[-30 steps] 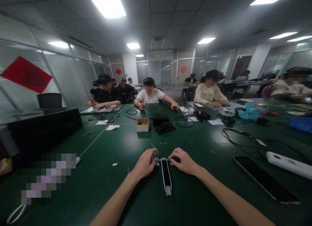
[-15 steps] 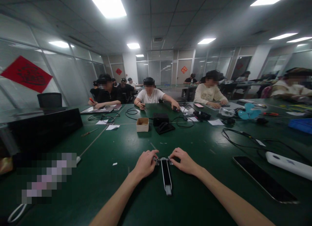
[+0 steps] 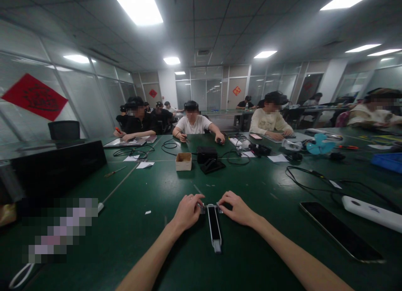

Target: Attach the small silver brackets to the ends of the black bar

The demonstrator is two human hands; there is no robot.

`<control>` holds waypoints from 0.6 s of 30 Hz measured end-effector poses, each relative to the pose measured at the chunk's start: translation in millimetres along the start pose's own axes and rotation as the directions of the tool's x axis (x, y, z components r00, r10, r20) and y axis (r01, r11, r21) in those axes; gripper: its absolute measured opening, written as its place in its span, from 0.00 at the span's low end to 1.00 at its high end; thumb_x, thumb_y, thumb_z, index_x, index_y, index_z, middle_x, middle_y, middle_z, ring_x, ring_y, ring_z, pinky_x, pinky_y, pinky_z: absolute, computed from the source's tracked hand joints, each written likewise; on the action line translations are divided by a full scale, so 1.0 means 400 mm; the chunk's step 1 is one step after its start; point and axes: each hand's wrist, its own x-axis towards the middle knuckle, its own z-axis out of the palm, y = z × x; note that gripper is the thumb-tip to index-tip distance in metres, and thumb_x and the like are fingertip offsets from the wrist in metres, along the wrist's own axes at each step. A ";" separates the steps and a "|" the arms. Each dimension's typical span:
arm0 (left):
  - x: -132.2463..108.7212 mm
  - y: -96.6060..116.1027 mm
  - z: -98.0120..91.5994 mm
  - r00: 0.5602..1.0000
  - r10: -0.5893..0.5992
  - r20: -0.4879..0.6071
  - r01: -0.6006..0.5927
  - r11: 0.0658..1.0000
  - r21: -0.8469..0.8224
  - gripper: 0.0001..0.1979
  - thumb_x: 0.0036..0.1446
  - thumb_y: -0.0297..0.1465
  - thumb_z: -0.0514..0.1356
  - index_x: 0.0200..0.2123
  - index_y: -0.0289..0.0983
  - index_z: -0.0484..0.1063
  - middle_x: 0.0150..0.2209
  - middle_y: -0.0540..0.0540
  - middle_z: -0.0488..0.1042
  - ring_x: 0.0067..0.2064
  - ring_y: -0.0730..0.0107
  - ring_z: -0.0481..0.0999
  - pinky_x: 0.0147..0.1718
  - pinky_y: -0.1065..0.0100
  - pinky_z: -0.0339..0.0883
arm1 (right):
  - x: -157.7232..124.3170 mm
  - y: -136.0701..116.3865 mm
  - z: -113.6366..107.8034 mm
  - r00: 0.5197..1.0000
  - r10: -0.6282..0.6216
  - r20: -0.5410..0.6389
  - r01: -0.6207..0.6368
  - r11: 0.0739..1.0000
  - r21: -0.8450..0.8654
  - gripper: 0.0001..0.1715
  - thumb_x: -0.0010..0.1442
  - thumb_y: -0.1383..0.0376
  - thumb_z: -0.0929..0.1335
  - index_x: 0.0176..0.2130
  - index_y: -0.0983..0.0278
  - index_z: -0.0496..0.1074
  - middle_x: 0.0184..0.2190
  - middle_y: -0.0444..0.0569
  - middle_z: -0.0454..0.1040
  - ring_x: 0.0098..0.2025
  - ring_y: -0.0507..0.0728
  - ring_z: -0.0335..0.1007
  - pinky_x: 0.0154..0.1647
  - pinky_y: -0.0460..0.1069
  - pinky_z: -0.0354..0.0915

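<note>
A narrow black strip-shaped object with a pale rim [image 3: 214, 226] lies lengthwise on the green table in front of me, its grey end towards me. At its far end a small shiny metal piece sticks out on each side. My left hand [image 3: 189, 212] pinches the left metal piece [image 3: 202, 209] between thumb and fingers. Opposite it, my right hand [image 3: 236, 208] has thumb and fingertips closed on the right metal piece [image 3: 220, 209]. The fingers partly cover both pieces, so their exact kind is hidden.
A dark phone [image 3: 341, 231] and a white power strip [image 3: 373, 212] lie to the right. Ahead stand an open cardboard box [image 3: 183, 162] and a black stand [image 3: 212, 166]. A black panel [image 3: 59, 169] is on the left. Several co-workers sit across the table.
My hands and the strip-shaped object stay almost still. Across the table, a co-worker's hand has shifted to the left with a small dark thing under it.
</note>
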 end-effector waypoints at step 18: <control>-0.003 -0.001 -0.001 0.998 -0.019 -0.067 0.017 0.999 -0.032 0.18 0.51 0.18 0.51 0.44 0.37 0.67 0.36 0.47 0.75 0.39 0.65 0.72 0.41 0.64 0.62 | -0.002 -0.149 -0.012 0.966 0.257 0.030 -0.256 0.966 -0.036 0.15 0.63 0.55 0.59 0.41 0.62 0.64 0.27 0.44 0.71 0.28 0.54 0.67 0.30 0.48 0.61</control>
